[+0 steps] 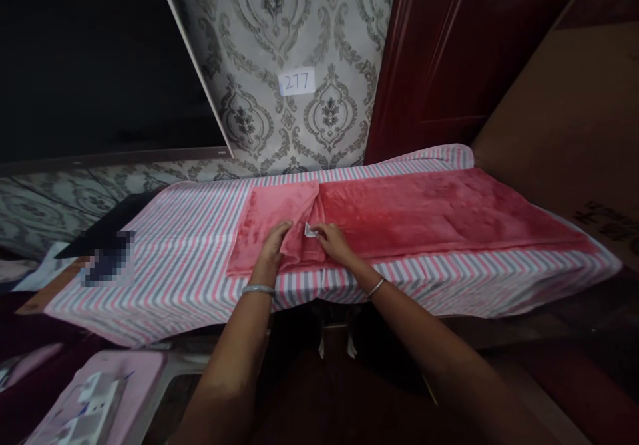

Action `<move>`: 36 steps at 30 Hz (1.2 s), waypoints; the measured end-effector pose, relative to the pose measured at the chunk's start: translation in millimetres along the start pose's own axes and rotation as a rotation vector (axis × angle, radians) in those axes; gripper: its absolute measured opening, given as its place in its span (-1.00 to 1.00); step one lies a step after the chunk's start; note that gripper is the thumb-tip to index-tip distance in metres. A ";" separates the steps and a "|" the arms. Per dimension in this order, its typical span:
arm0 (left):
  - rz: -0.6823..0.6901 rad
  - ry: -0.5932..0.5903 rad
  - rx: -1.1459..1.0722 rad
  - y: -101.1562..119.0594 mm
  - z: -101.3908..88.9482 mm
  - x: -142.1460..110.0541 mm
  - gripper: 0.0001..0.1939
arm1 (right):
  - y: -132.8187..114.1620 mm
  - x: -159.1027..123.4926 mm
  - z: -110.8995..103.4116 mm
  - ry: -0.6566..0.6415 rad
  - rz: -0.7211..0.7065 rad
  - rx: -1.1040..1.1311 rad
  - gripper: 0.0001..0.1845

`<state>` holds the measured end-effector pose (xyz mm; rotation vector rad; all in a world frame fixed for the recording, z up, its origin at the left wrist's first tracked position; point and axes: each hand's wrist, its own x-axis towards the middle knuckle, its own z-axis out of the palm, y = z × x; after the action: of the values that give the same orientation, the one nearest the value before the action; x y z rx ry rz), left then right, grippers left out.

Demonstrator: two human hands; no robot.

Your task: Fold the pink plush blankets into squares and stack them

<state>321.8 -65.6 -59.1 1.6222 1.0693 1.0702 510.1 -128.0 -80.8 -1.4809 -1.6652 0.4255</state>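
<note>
A red plush blanket (424,209) lies in a long strip, with its left end folded over on itself. My left hand (273,244) is closed on the edge of the folded left part, where the fabric bunches up. Between the thumb and finger of my right hand (333,240) is a small white label (310,231) at the fold. The label's print is too small to read. Both hands are close together over the fold, each wrist wearing a bracelet.
Beneath the blanket, a striped cloth (174,245) covers the table and hangs over its front edge. A large dark screen (100,66) stands at the back left. At right leans a cardboard box (574,112). A white power strip (92,408) rests on a pink surface at lower left.
</note>
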 end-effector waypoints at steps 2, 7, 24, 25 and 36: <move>0.048 0.029 -0.024 -3.3 -7.0 -6.8 -0.60 | -4.5 -3.4 -2.8 -0.062 -0.051 -0.123 -0.58; 0.080 0.065 -0.118 -4.3 -8.4 -9.1 -0.54 | -20.0 -8.3 -6.0 -0.203 -0.114 -0.383 -0.52; 0.069 -0.166 -0.071 30.3 16.8 12.2 -0.64 | -27.2 0.6 -11.3 -0.315 -0.137 -0.620 -0.80; 0.110 -0.144 -0.021 31.6 18.4 14.6 -0.65 | -29.2 2.0 -11.7 -0.317 -0.136 -0.624 -0.82; 0.349 -0.200 0.752 41.1 40.7 60.2 -0.57 | -29.9 -6.1 -36.1 -0.340 -0.405 -0.504 -0.79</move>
<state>383.1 -26.5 -18.3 2.5299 1.1486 0.7173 518.1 -150.8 -40.2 -1.4093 -2.4134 0.0267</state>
